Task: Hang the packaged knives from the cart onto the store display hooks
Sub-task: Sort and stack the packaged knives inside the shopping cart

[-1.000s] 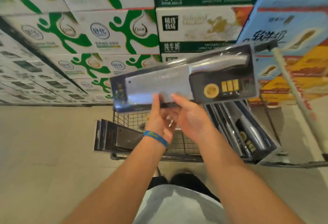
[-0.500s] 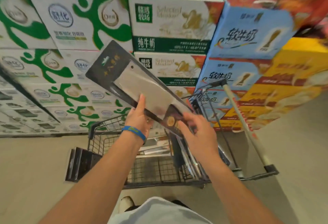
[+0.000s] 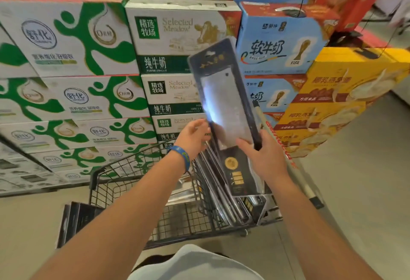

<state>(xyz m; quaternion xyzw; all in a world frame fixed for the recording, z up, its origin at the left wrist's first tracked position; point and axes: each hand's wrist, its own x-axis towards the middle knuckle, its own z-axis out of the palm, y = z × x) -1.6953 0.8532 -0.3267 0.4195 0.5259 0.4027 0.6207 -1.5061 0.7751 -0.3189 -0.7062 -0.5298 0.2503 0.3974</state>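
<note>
Holding one packaged knife (image 3: 224, 102) upright above the cart (image 3: 106, 173), hang hole (image 3: 209, 54) uppermost: the right hand (image 3: 266, 157) clamps its lower right edge; the left hand (image 3: 193, 140) meets the left edge, grip unclear. More packages (image 3: 221, 193) stand in the cart. Step in hand: transfer to the display. No hooks are visible, so the next move probably calls for locating one.

A shop: stacked milk cartons (image 3: 84, 42) behind a wire shopping cart (image 3: 142, 182).
</note>
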